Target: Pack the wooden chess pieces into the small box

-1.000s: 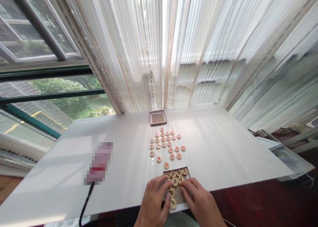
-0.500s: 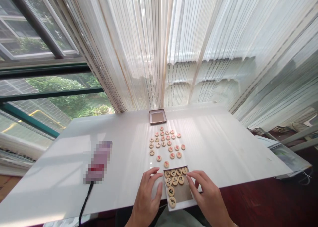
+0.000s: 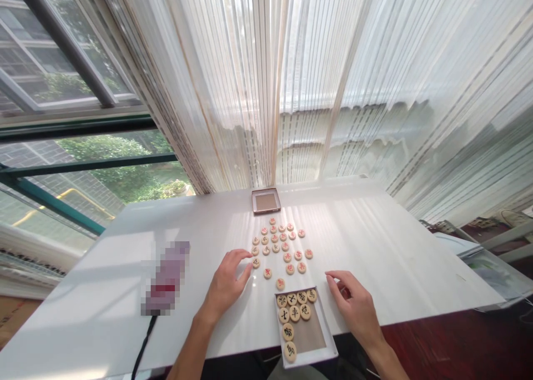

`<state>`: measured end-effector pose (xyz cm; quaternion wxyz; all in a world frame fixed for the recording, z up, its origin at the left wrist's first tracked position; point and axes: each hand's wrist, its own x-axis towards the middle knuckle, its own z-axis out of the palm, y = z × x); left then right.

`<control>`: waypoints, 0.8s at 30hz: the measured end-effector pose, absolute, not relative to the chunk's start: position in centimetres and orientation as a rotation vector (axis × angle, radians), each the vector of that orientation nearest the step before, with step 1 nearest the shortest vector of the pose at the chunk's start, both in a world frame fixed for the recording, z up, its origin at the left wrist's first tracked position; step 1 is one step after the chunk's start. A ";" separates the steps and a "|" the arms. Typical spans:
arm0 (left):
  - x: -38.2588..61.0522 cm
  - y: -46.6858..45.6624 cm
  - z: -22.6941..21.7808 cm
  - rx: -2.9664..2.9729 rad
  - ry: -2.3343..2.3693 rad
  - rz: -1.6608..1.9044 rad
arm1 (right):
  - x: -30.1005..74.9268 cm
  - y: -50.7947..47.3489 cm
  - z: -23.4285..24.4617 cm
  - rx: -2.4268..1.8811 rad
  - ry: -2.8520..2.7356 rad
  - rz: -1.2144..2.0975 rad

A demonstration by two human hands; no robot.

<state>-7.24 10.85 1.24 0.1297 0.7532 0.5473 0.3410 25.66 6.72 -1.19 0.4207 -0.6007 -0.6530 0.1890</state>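
My left hand is over the white table with thumb and forefinger apart, their tips beside a black-marked Chinese chess piece at the left edge of the scattered pieces. To the right of the box, my right hand hovers with loosely bent fingers and nothing visible in them. Between my hands a shallow box juts over the table's near edge. Black-marked chess pieces fill its top row, most of the second row and two spots down its left side.
Red- and black-marked round pieces lie scattered beyond the box. The box lid is at the table's far edge. To the left lies a blurred-out purple item with a black cable. Sheer curtains hang behind the table.
My left hand has left the box's side and moved up and left to the scattered pieces. My right hand has drawn away from the box to the right.
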 end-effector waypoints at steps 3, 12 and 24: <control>-6.7 11.0 1.5 2.277 1.541 0.953 | 25.6 6.6 -1.7 -1.496 -1.627 0.474; -6.2 10.6 0.2 2.325 1.584 0.873 | 25.4 6.4 -1.5 -1.481 -1.631 0.495; -5.6 10.9 -0.1 2.270 1.607 0.943 | 25.5 6.3 -1.5 -1.500 -1.622 0.503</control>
